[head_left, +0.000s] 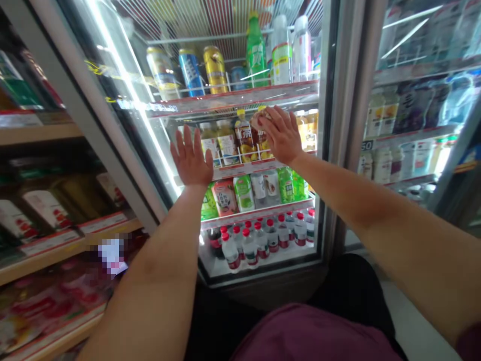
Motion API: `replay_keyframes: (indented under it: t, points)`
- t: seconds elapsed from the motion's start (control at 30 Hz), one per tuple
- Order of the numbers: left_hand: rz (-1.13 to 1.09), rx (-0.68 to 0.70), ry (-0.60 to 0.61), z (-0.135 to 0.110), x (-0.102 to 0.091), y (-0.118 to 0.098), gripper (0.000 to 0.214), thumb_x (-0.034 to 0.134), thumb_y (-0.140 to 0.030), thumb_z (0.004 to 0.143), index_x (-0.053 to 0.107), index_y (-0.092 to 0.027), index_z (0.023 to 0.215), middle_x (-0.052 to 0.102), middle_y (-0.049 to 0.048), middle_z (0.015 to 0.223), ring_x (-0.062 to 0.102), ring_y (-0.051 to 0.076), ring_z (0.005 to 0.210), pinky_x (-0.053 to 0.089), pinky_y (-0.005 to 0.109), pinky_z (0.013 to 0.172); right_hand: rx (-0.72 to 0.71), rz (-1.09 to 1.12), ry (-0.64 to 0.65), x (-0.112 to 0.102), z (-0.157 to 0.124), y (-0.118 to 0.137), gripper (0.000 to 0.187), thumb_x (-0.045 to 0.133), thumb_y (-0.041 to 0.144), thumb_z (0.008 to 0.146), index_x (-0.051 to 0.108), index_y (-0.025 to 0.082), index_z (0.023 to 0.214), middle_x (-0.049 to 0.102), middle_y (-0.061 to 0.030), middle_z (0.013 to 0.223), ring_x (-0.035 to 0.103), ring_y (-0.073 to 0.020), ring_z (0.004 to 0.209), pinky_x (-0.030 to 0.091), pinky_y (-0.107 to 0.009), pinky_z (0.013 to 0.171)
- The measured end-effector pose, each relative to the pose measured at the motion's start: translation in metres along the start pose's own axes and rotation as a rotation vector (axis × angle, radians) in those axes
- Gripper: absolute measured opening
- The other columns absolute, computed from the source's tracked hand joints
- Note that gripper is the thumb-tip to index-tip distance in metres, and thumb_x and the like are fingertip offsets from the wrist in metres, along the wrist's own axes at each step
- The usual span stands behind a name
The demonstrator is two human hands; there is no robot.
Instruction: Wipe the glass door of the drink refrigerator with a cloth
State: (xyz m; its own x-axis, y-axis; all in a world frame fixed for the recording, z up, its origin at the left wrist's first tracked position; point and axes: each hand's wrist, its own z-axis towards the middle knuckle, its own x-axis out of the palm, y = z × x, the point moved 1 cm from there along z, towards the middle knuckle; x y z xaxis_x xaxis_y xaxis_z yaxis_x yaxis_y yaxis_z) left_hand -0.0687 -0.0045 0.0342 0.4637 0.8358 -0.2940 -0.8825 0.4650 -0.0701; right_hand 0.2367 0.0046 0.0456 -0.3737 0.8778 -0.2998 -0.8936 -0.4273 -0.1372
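My left hand (193, 156) is raised with its fingers spread, flat against or just in front of the glass door (248, 103) of a lit drinks cooler. It holds nothing. Under the fingers of my right hand (281, 134) is a crumpled, pale pinkish cloth (260, 120), pressed to the glass or very close to it. Part of the cloth is hidden by the hand. Behind the glass, near both hands, stand tea bottles with yellow caps (245, 135) and white-capped bottles (226, 143).
Upper shelf: a blue can (191, 71), a gold can (215, 70) and a green bottle (256, 50). Red-capped water bottles (250, 247) fill the bottom. A wooden shelf (67, 244) with dark bottles flanks the left; another cooler (409, 125) stands right. The metal door frame (347, 125) lies between the coolers.
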Motion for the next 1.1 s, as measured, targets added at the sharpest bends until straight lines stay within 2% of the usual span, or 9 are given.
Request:
replay_keyframes:
  t: [0.23, 0.33, 0.43, 0.53, 0.63, 0.77, 0.87, 0.97, 1.1]
  points:
    - [-0.023, 0.016, -0.036, -0.001, 0.002, 0.004, 0.072, 0.054, -0.047, 0.108, 0.045, -0.017, 0.172, 0.028, 0.0120, 0.182, 0.005, 0.032, 0.172, -0.007, 0.055, 0.140, -0.029, 0.028, 0.059, -0.007, -0.006, -0.006, 0.061, 0.043, 0.024, 0.106, 0.054, 0.032, 0.165, 0.044, -0.0005, 0.178, 0.030, -0.0328, 0.170, 0.018, -0.063, 0.141]
    - [-0.015, 0.021, -0.044, -0.002, 0.002, 0.005, 0.072, 0.054, -0.050, 0.108, 0.046, -0.019, 0.172, 0.029, 0.0112, 0.182, 0.006, 0.031, 0.172, -0.006, 0.054, 0.140, 0.007, 0.028, 0.019, -0.008, -0.001, -0.013, 0.061, 0.041, 0.023, 0.105, 0.056, 0.029, 0.164, 0.043, -0.0026, 0.179, 0.028, -0.0325, 0.171, 0.016, -0.064, 0.141]
    - [0.008, 0.019, -0.023, -0.001, 0.002, 0.003, 0.073, 0.051, -0.047, 0.108, 0.044, -0.013, 0.172, 0.027, 0.0142, 0.182, 0.005, 0.032, 0.172, -0.009, 0.053, 0.140, 0.053, 0.051, -0.050, -0.003, -0.003, -0.015, 0.061, 0.038, 0.026, 0.107, 0.051, 0.026, 0.167, 0.044, -0.0038, 0.178, 0.024, -0.0316, 0.172, 0.016, -0.064, 0.141]
    - [0.004, 0.018, -0.006, -0.001, 0.001, 0.001, 0.074, 0.050, -0.044, 0.108, 0.042, -0.010, 0.173, 0.024, 0.0165, 0.183, 0.003, 0.034, 0.172, -0.010, 0.055, 0.139, 0.040, 0.040, -0.029, -0.002, -0.012, -0.015, 0.058, 0.036, 0.028, 0.109, 0.055, 0.027, 0.164, 0.044, -0.0030, 0.178, 0.026, -0.0302, 0.172, 0.020, -0.060, 0.141]
    - [-0.009, 0.019, -0.006, -0.001, 0.002, 0.002, 0.073, 0.050, -0.046, 0.109, 0.042, -0.011, 0.172, 0.025, 0.0153, 0.183, 0.003, 0.034, 0.172, -0.009, 0.057, 0.139, 0.007, 0.009, 0.001, -0.004, -0.016, -0.017, 0.057, 0.038, 0.026, 0.108, 0.059, 0.028, 0.160, 0.046, -0.0010, 0.177, 0.032, -0.0287, 0.170, 0.021, -0.056, 0.141]
    - [-0.015, 0.053, -0.050, -0.002, 0.006, 0.007, 0.074, 0.047, -0.054, 0.113, 0.042, -0.010, 0.171, 0.024, 0.0123, 0.184, 0.004, 0.034, 0.172, -0.009, 0.056, 0.139, 0.077, 0.001, -0.073, -0.004, -0.014, -0.020, 0.060, 0.039, 0.023, 0.104, 0.058, 0.024, 0.161, 0.047, -0.0051, 0.176, 0.034, -0.0316, 0.168, 0.022, -0.060, 0.140]
    - [0.011, 0.072, -0.046, -0.003, 0.006, 0.008, 0.074, 0.043, -0.054, 0.114, 0.040, -0.009, 0.173, 0.021, 0.0114, 0.184, 0.002, 0.033, 0.172, -0.012, 0.054, 0.139, 0.125, 0.014, -0.118, -0.001, -0.014, -0.019, 0.059, 0.038, 0.024, 0.105, 0.058, 0.024, 0.161, 0.047, -0.0063, 0.176, 0.033, -0.0324, 0.169, 0.024, -0.062, 0.138]
    - [0.045, 0.050, -0.012, -0.003, 0.005, 0.007, 0.074, 0.042, -0.054, 0.113, 0.040, -0.012, 0.174, 0.022, 0.0134, 0.184, 0.000, 0.032, 0.172, -0.011, 0.053, 0.140, 0.102, 0.020, -0.100, -0.003, -0.015, -0.019, 0.060, 0.038, 0.024, 0.104, 0.060, 0.023, 0.159, 0.048, -0.0073, 0.175, 0.034, -0.0323, 0.168, 0.024, -0.061, 0.138]
    - [0.057, 0.054, -0.023, -0.003, 0.005, 0.007, 0.077, 0.037, -0.058, 0.114, 0.040, -0.009, 0.174, 0.022, 0.0130, 0.184, 0.003, 0.032, 0.172, -0.011, 0.051, 0.141, 0.096, 0.025, -0.074, -0.006, -0.012, -0.023, 0.060, 0.037, 0.025, 0.104, 0.059, 0.022, 0.159, 0.047, -0.0076, 0.176, 0.032, -0.0330, 0.169, 0.021, -0.062, 0.139]
